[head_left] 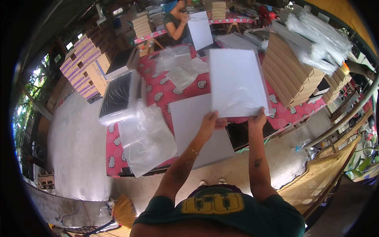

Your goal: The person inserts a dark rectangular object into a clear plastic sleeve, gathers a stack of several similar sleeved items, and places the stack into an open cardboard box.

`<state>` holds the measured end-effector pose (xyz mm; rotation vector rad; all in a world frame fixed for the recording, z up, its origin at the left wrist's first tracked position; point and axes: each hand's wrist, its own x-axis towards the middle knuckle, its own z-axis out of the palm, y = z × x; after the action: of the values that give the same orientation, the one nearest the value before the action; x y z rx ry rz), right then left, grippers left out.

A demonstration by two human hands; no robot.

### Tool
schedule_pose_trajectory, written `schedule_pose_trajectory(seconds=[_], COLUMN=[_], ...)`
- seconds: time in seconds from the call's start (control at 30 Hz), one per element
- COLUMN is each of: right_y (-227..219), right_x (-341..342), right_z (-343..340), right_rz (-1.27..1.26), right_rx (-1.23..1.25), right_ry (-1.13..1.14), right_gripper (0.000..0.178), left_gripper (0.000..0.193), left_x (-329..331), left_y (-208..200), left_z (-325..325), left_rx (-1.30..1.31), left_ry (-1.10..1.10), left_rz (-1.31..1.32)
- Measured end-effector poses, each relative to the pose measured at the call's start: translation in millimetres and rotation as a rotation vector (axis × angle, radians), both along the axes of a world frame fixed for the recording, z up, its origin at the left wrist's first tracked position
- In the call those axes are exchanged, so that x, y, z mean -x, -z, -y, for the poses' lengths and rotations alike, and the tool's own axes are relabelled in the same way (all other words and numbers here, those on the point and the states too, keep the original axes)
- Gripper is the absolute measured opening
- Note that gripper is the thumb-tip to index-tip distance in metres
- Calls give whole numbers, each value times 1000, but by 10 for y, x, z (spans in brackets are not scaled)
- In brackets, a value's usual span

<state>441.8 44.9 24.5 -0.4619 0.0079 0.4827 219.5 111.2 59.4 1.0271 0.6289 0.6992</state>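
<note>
A white rectangular board [235, 81] in a clear plastic sleeve is raised over the table, tilted toward me. My right hand [257, 119] is closed on its lower right corner, thumb on the front. At the lower left corner, my left hand [213, 122] pinches the edge, with some fingers below it. Under my left wrist, a second white sheet [192, 118] lies flat at the table's near edge. To its left are loose clear plastic sleeves [148, 138], spread partly over that edge. Behind them sits a stack of black panels wrapped in plastic [118, 94].
The table has a pink patterned cover [158, 85]. More clear sleeves [183, 71] lie mid-table. Brown cartons [290, 75] stand stacked at right, topped by plastic bundles [316, 37]. Purple-striped boxes [83, 65] are piled at left. Across the table a person [177, 25] holds another white board.
</note>
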Motion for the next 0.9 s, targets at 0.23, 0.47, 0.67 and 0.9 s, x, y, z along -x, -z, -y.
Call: schedule_pose_trajectory(seconds=[0.23,0.47,0.67,0.9], right_y=[297,877,652,-451], right_x=[-142,-530,-261,2051], right_z=[-144,-59,212,412], right_rz=[15,-110,-273,611], right_rx=[40,644,1380,321], right_ry=[182,167,278,-1126], right_gripper=[39,51,70,35], left_gripper=[21,30,9,18], left_x=[1109,2895,3174,1951], left_y=[335,803,807,-355], left_z=[253,-45,38,304], left_rx=[-292,-1027,-1011,-821], left_ry=[-266,-549,-723,-590], left_rz=[-230,-1370,-1421,-517])
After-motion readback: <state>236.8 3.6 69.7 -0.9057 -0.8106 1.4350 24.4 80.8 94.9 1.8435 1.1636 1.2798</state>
